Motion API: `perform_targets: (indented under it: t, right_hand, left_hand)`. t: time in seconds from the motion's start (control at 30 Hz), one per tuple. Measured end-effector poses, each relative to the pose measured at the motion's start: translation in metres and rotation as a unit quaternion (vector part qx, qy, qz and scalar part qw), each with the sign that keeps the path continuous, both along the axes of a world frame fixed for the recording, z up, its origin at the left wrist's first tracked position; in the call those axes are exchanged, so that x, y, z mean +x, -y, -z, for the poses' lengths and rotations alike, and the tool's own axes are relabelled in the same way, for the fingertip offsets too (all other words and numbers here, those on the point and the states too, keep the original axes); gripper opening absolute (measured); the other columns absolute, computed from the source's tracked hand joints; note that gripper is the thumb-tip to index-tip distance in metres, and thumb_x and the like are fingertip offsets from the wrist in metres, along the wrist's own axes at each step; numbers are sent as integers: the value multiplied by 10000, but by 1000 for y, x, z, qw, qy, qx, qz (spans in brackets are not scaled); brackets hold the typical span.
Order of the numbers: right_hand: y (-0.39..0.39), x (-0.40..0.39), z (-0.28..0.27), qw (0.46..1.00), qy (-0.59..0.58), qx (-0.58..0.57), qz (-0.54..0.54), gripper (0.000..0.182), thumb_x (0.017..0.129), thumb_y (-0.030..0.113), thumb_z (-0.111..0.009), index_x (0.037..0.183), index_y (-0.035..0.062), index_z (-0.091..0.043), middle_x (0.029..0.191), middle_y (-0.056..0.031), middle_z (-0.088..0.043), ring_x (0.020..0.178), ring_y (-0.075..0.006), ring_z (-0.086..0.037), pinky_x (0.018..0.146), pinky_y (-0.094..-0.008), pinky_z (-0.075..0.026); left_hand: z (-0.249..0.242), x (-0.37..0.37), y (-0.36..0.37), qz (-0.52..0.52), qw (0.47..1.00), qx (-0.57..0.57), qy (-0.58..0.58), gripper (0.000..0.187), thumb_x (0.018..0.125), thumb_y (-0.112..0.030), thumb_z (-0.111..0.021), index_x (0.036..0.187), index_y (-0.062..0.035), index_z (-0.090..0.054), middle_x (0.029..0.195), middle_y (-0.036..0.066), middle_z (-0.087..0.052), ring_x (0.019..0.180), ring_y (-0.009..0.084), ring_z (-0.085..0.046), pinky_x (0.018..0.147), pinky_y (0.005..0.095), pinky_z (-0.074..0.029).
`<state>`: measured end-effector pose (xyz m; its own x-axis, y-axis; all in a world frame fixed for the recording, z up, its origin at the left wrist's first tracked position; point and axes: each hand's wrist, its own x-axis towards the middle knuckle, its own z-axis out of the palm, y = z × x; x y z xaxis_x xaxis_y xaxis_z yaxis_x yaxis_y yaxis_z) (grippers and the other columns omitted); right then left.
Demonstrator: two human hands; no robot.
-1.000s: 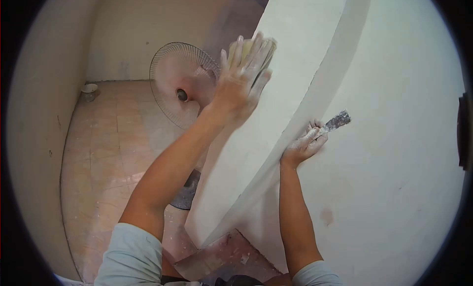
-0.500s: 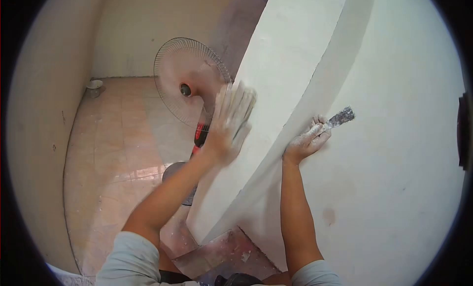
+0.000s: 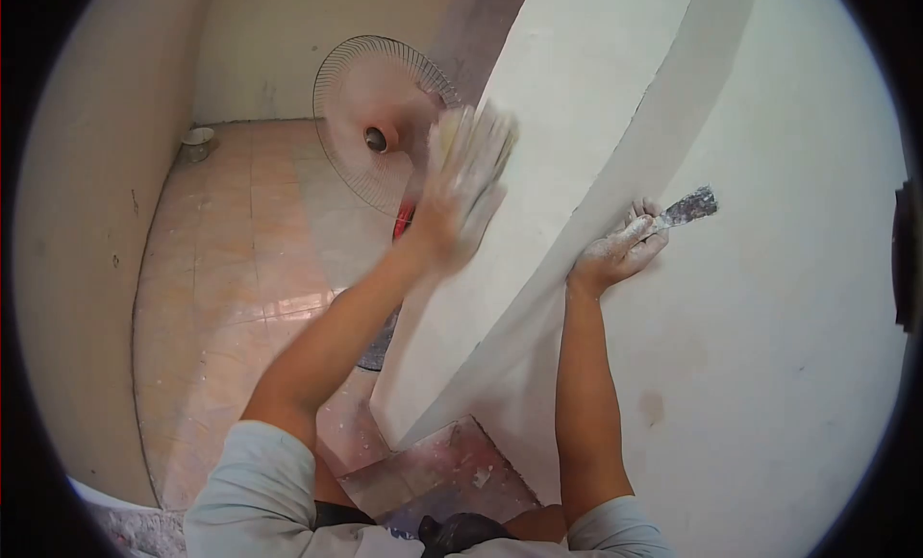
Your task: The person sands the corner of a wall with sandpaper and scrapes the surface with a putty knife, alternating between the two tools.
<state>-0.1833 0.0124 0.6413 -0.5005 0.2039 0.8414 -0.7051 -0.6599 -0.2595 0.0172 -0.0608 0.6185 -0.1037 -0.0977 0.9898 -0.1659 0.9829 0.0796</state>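
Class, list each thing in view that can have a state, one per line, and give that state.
Left hand: dusty, motion-blurred, fingers outstretched over the yellowish pad
Yellowish pad: mostly covered by the hand
Right hand: dusty, closed on the putty knife
Putty knife: held, blade crusted
Fan: blades blurred, probably spinning
Bowl: upright on the tiled floor; contents unclear
Tiled floor: speckled white in places
White wall: marked by a brownish spot

Pinkish floor tiles (image 3: 221, 260) catch light — a fan (image 3: 376, 139) stands there, beige wall (image 3: 260, 68) behind.
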Motion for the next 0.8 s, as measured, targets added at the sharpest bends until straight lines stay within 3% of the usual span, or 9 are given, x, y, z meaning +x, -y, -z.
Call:
perform_targets:
  t: [0.1,0.17,0.27,0.4,0.43,0.53,0.6,0.73,0.8]
  right_hand:
    - [-4,5,-3,1000,7,21,9,343,1113,236,-346,1258,-52,-462,1281,-181,-543,1186,-278,-571,1073,-415,-440]
    - [-3,5,-3,1000,3,-4,4,299,1101,160,-374,1239,-91,-460,1261,-186,-559,1144,-273,-591,1043,-387,-473]
    - [-3,4,-3,1000,3,3,9,321,1106,180,-366,1232,-102,-452,1264,-199,-554,1144,-282,-592,1032,-391,-488]
    - [-5,7,-4,1000,4,8,16,325,1110,191,-359,1211,-106,-445,1263,-215,-549,1135,-290,-597,1052,-402,-489]
    - [-5,6,-4,1000,-3,10,18,331,1111,196,-360,1206,-111,-439,1261,-222,-547,1134,-295,-598,1062,-404,-486]
    - [0,2,-3,1000,7,-13,-5,343,1095,239,-369,1239,-55,-473,1252,-177,-564,1133,-263,-586,1056,-392,-444]
    - [1,5,-4,1000,2,-16,-4,348,1095,247,-366,1223,-57,-475,1252,-183,-566,1137,-268,-587,1052,-393,-450]
    - [-6,9,-4,1000,-9,-5,24,306,1105,183,-385,1183,-102,-462,1209,-206,-571,1128,-274,-588,1027,-386,-480]
    - [-1,1,-1,1000,-6,-14,-6,295,1104,178,-379,1181,-90,-473,1213,-196,-572,1126,-274,-588,1028,-385,-467]
  left_hand:
    - [184,-6,-16,48,997,60,31,714,949,-254,-490,1565,61,-312,1656,286,-194,1561,462,-37,1203,643,79]
    - [252,-7,-39,49,994,93,28,716,937,-228,-478,1562,74,-302,1657,290,-186,1561,463,-36,1202,646,88]
    - [201,-10,-39,35,991,131,-6,713,954,-252,-474,1568,63,-296,1658,285,-188,1561,461,-37,1207,637,81]
    - [-4,-8,-15,7,998,36,-48,622,1014,-203,-478,1590,-31,-319,1676,188,-223,1549,422,-147,1237,580,-28]
    - [-29,-11,-11,5,998,7,-63,615,1021,-211,-478,1590,-41,-322,1676,181,-226,1545,417,-158,1240,575,-38]
    - [-9,-12,-13,25,998,20,-60,591,1019,-193,-474,1581,-56,-353,1676,177,-230,1548,418,-144,1243,570,-42]
    - [72,-5,-22,42,998,40,-34,578,1004,-174,-459,1557,-21,-387,1658,195,-269,1549,417,-167,1240,588,-33]
    - [309,-16,-68,26,980,192,-38,611,1021,-264,-399,1560,21,-360,1649,237,-271,1546,477,-128,1225,624,7]
    - [327,-24,-93,36,958,278,-62,615,1021,-270,-399,1563,18,-358,1646,243,-274,1544,482,-128,1220,639,9]
